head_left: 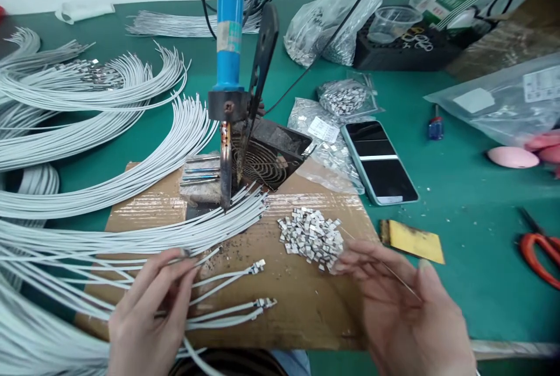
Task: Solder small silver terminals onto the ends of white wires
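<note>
My left hand [153,306] pinches a white wire [207,257] near its end, above the cardboard. Below that grip lie wire pairs whose ends carry small connectors [265,303]. My right hand [405,300], half curled, has a thin length of solder wire [398,279] running across its palm and fingers. Its fingertips are at the right edge of a pile of small white connectors [311,236]. A blue-handled soldering iron [230,25] is clamped tip down, the tip just over a bundle of white wires [236,218].
Cardboard [315,317] covers the green table in front of me. Behind the iron is a small fan [266,157]. A phone [380,163], yellow sponge [415,240], screwdriver [436,126] and red-handled scissors [540,259] lie rightward. More wire bundles [87,195] fill the left.
</note>
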{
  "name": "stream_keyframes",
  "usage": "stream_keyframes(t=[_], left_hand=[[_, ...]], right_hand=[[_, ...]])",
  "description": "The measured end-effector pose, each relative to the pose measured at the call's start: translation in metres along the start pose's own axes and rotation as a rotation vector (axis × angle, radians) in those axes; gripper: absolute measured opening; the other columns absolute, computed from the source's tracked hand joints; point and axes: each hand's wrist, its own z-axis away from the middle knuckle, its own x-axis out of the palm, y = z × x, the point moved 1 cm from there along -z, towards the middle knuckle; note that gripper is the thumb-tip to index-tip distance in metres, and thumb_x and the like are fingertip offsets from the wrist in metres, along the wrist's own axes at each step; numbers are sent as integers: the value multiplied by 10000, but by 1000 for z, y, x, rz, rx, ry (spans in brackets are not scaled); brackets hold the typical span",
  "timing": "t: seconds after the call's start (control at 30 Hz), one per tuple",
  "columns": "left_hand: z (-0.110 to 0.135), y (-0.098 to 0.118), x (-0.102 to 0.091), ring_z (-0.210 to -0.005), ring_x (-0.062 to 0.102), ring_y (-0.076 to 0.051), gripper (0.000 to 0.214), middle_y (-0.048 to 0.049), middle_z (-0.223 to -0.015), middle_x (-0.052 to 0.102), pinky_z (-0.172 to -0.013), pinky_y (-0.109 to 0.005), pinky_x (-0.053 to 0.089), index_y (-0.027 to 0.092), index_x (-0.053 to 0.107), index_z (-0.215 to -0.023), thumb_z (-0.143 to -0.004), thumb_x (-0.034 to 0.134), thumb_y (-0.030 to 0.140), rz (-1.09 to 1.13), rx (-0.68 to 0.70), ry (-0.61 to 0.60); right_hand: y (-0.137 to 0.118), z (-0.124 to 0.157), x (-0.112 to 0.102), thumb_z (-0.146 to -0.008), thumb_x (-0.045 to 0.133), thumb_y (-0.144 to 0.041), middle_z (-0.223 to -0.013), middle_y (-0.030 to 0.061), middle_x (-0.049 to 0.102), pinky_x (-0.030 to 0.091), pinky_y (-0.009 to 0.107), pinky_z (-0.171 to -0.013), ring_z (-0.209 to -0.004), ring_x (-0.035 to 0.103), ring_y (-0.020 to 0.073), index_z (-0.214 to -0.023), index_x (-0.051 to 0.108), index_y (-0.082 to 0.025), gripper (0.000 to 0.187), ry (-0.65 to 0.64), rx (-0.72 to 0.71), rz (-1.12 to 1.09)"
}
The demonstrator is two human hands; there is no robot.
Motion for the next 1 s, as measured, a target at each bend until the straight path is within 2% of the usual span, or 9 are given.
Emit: stream_keyframes(t=[0.03, 0.13, 0.2, 0.4, 0.53, 0.63, 0.73, 0.9, 1.0], left_hand=[[0, -7, 0, -636, 692, -143, 162, -47, -1092, 751, -699, -276, 554, 266, 774, -1061, -925, 743, 184, -82, 57, -27], [-1, -16, 2, -732, 721, -187, 127, -69, -1078, 696, -637, -287, 544, 255, 738, -1073, -954, 707, 222, -216, 206, -97], [-4, -17, 2, -844, 726, -230, 99, -85, -1064, 669, -661, -302, 545, 244, 706, -1051, -970, 670, 199, -242, 235, -93], [-7, -20, 3, -905, 694, -239, 143, -97, -1085, 619, -817, -334, 546, 214, 648, -1106, -987, 638, 137, -256, 388, -146], [-10, -25, 5, -980, 685, -254, 164, -95, -1077, 638, -908, -352, 511, 196, 610, -1142, -993, 656, 145, -210, 364, -167], [-12, -26, 7, -985, 666, -277, 163, -98, -1056, 639, -919, -393, 510, 201, 601, -1125, -988, 646, 125, -226, 400, -177], [-14, -27, 7, -958, 643, -291, 162, -88, -1003, 651, -899, -428, 514, 223, 578, -1077, -979, 624, 102, -229, 430, -182], [-12, -27, 3, -965, 677, -219, 148, -59, -1005, 650, -837, -296, 529, 233, 540, -1057, -1001, 540, 96, -55, 296, -212], [-11, -21, -3, -937, 672, -174, 182, -30, -970, 643, -848, -221, 513, 232, 541, -1067, -994, 518, 67, 42, 299, -237]], right_hand=[[0, 2, 1, -997, 611, -536, -770, 110, 826, 619, 332, -577, -636, 757, 226, -835, 860, -172, 469, -5, -15, 21], [-3, 8, 8, -1017, 612, -512, -805, 93, 825, 621, 333, -593, -673, 755, 225, -860, 846, -184, 433, -36, -93, 96], [-5, 12, 11, -1030, 607, -501, -827, 84, 826, 627, 331, -626, -696, 759, 222, -870, 842, -192, 419, -57, -126, 139], [-10, 20, 9, -1082, 517, -493, -840, 88, 835, 639, 299, -661, -712, 778, 211, -912, 845, -175, 487, -167, -168, 336], [-17, 39, 23, -1079, 533, -310, -852, 41, 829, 657, 276, -686, -784, 795, 197, -962, 818, -238, 316, -273, -320, 506], [-17, 59, 46, -964, 622, -144, -1067, 72, 849, 673, 354, -930, -1037, 806, 232, -1108, 743, -215, 201, -559, -697, 577], [-5, 71, 67, -912, 627, -97, -1136, 135, 845, 626, 426, -1067, -1155, 784, 275, -1056, 711, -155, 177, -802, -807, 676], [19, 77, 74, -950, 601, -65, -1195, 190, 821, 562, 406, -1149, -1219, 757, 287, -1016, 719, -102, 140, -794, -806, 664], [24, 80, 73, -963, 582, -49, -1161, 178, 828, 501, 366, -1207, -1231, 749, 262, -1002, 722, -102, 155, -785, -813, 643]])
